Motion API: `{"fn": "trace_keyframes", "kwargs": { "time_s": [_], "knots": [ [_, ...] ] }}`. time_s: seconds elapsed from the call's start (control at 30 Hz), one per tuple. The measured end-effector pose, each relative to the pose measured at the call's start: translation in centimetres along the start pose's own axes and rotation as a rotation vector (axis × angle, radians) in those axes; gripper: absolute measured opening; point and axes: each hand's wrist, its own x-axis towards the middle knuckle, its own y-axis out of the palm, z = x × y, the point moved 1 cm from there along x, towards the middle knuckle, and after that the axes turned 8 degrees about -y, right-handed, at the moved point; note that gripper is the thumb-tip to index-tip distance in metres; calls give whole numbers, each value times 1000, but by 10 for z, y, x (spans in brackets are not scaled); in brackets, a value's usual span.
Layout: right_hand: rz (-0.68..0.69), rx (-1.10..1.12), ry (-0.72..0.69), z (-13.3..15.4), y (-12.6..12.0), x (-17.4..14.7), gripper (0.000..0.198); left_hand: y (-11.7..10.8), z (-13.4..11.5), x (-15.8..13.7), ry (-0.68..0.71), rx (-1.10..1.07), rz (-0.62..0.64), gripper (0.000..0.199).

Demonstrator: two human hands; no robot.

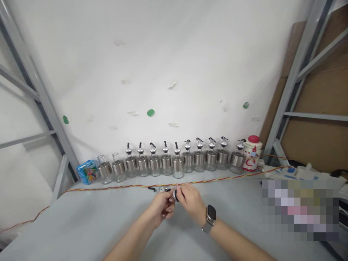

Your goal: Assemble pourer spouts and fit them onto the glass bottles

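My left hand (pixel 162 207) and my right hand (pixel 191 203) meet over the grey table. Between their fingertips is a small silver and black bottle pourer part (pixel 175 195), mostly covered by the fingers. Just beyond my left hand lie a small silver disc-like part (pixel 161 189) and a black lever-like piece (pixel 151 189). Behind, along the wall, stands a row of glass bottles with steel bands; several carry silver pourers (pixel 165 148) with black levers. Two bottles at the left end, one glass bottle (pixel 104 169) and its neighbour bottle (pixel 118 168), have open necks.
A twisted red and yellow cord (pixel 116 187) runs across the table before the bottles. A blue picture box (pixel 87 172) stands at the row's left, a red-topped white jar (pixel 252 156) at its right. White power strips (pixel 301 172) and a blurred-out patch lie farther right.
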Motion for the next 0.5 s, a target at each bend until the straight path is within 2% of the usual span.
{"fn": "trace_keyframes", "kwargs": {
  "time_s": [0.07,0.13,0.17,0.2,0.27,0.33,0.4,0.5],
  "knots": [
    [81,-56,-131,4,-5,1,33,-4,0,-2,6,76,-21,39],
    [116,-110,-205,5,-6,3,33,-4,-1,-3,73,149,-97,39],
    [111,-89,-166,5,-5,4,34,-4,-1,-4,128,176,-153,39],
    [103,-31,-70,4,-3,4,36,-3,-2,-6,192,202,-215,38],
    [110,144,194,1,5,4,45,-1,-1,-10,326,254,-335,32],
    [152,256,369,-2,15,2,53,1,1,-15,426,301,-411,23],
    [159,260,401,-5,22,1,55,3,3,-16,477,331,-444,17],
    [102,200,388,-9,24,0,54,6,5,-11,468,333,-455,19]
  ]
}}
